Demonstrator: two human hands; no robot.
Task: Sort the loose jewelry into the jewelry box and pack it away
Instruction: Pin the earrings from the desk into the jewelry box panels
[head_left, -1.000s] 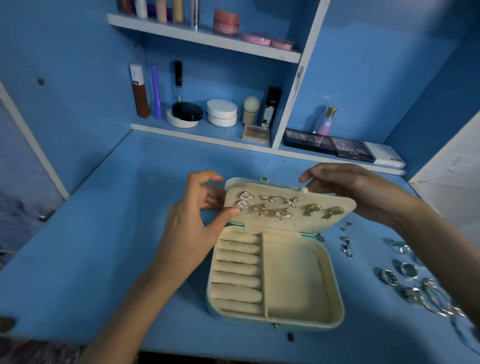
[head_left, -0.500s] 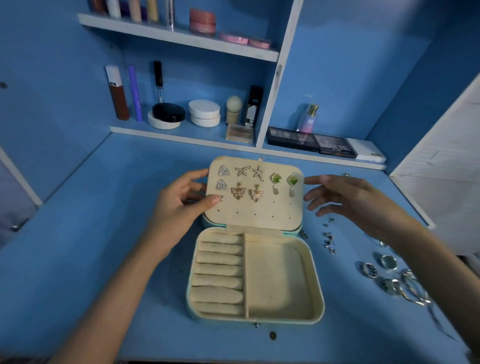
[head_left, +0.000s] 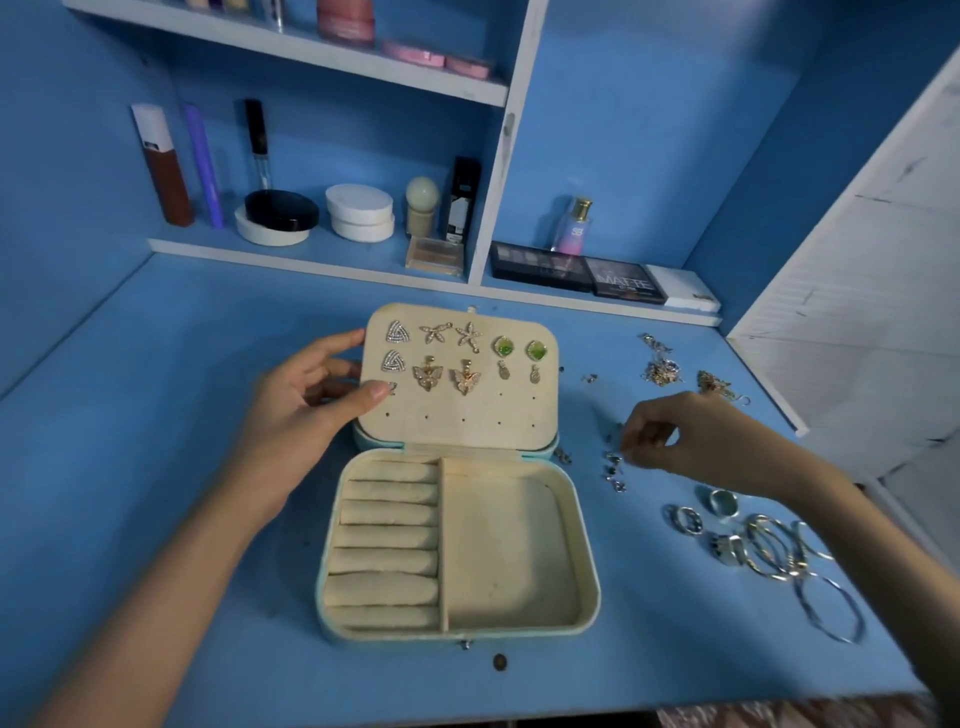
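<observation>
Left hand (head_left: 306, 410): grips the left edge of the lid (head_left: 462, 415), thumb pressed flat on its padded face, fingers wrapped behind and mostly hidden.

Right hand (head_left: 696, 441): fingers curled into a pinch, tips down among the small loose studs (head_left: 613, 470) at 3 o'clock from the jewelry box (head_left: 589, 561). Whether a stud is actually between the fingertips cannot be made out; the studs themselves are too small and blurred to identify.

Jewelry box: open on the blue desk (head_left: 156, 441), lid propped up at its 12 o'clock side. Pinned to the lid are paired earrings (head_left: 431, 375): triangles, starfish, butterflies, green stones. The base holds ring rolls (head_left: 389, 535) in its left compartment.

Loose items: rings (head_left: 688, 519) and bangles (head_left: 769, 545) at 4 o'clock, chains (head_left: 660, 369) at 2 o'clock, the right forearm covering part of the group.

Change: half a second ago the right hand was spread beside the lid's right edge; it is now lower, at the studs. The left hand's hold is unchanged.
</observation>
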